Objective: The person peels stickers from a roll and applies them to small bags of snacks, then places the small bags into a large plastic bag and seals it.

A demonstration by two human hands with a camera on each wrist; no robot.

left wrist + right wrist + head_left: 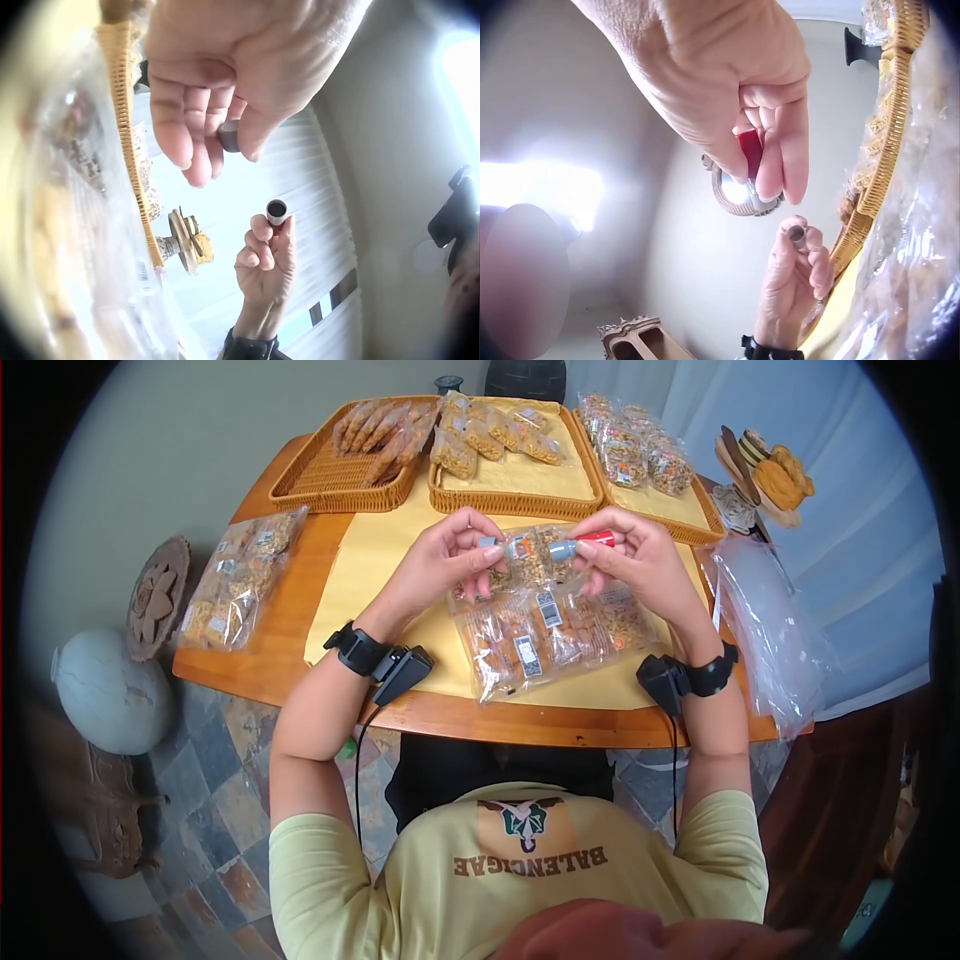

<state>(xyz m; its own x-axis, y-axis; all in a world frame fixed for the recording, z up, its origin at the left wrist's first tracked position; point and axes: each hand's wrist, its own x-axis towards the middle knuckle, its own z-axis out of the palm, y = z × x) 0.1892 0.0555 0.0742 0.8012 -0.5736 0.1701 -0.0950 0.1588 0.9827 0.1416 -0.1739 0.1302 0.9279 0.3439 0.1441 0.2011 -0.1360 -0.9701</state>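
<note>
My left hand (pixel 455 558) pinches a small grey cap (pixel 229 136) between thumb and fingers, its hollow end showing in the right wrist view. Between the thumb and fingers of my right hand (pixel 640 560) is a small red-and-grey cylinder (pixel 598 539). Its grey end points toward the left hand, and a dark round face shows there in the left wrist view. The cap and cylinder are apart. Below both hands lies a large clear bag (pixel 500 650) of snack packets, some with black-and-white labels. One labelled packet (pixel 532 565) shows between the hands.
Along the far edge stand a left wicker tray (pixel 300 502), a middle tray (pixel 510 503) and a right tray (pixel 708 525), with bagged snacks in them. Another filled bag (pixel 240 580) lies at the table's left. Clear plastic bags (pixel 770 630) hang over the right edge.
</note>
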